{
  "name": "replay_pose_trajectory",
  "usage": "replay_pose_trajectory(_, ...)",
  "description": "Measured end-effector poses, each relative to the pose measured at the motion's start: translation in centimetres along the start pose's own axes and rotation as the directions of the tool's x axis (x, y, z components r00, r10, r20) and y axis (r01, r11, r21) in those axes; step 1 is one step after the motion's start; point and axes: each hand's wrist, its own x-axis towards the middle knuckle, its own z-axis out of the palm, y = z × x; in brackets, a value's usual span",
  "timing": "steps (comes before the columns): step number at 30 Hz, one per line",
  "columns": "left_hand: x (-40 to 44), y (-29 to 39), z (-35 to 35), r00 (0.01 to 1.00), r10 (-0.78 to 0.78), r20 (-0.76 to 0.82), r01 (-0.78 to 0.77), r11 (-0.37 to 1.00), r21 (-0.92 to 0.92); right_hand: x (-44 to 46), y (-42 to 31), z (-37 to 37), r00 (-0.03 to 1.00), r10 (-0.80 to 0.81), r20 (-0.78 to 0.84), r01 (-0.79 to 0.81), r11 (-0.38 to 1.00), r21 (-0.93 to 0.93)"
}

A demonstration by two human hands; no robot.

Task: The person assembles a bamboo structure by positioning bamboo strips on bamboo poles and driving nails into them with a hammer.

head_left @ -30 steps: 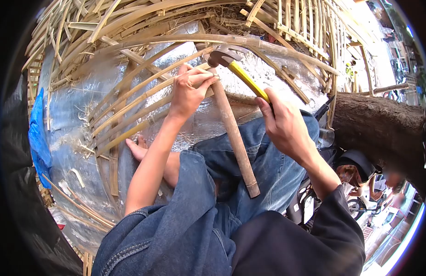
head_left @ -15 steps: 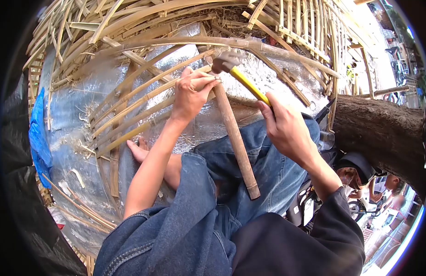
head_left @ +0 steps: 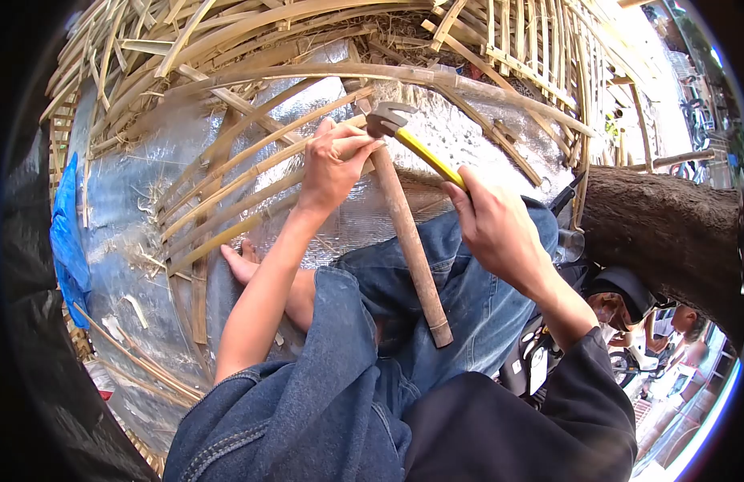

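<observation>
Because the hammer is gripped by its yellow handle, its dark head can reach the spot by the left fingertips. The head is up near the top end of a round stick. The right hand is closed around the handle, with the thumb lying along it. The left hand is nearly shut, with the thumb and first finger pinched together by the top of the stick. What is in that pinch is too small to tell. The fingers may be bent that way to keep something there from slipping.

The stick slants down over the blue jeans, and the leg seems to help prop it. Long thin strips spread out beside the left hand, above a shiny sheet. A bare foot is near them. Farther out, blue plastic lies on one side and a thick log on the other.
</observation>
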Motion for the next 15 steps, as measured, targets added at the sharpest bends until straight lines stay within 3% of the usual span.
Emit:
replay_pose_trajectory(3,0.0,-0.1,0.2,0.998,0.021,-0.052,-0.023,0.999,-0.03,0.0,-1.0,-0.3,0.992,-0.033,-0.121,0.042,0.997,0.072)
replay_pose_trajectory(6,0.0,-0.1,0.1,1.0,-0.003,-0.025,0.003,1.0,-0.014,0.1,-0.3,0.3,1.0,0.008,0.001,-0.008,1.0,-0.011)
replay_pose_trajectory(13,-0.1,-0.1,0.4,0.998,0.02,-0.058,-0.021,0.999,-0.028,0.0,-0.1,0.5,0.988,-0.079,-0.131,0.084,0.996,0.031)
replay_pose_trajectory(14,0.0,-0.1,0.2,0.999,0.025,-0.027,-0.025,1.0,0.005,0.0,-0.4,-0.2,1.0,0.009,0.018,-0.009,1.0,-0.003)
replay_pose_trajectory(15,0.0,-0.1,0.1,1.0,0.027,0.006,-0.027,0.999,0.039,0.1,-0.5,-0.3,1.0,0.008,0.015,-0.008,1.0,-0.002)
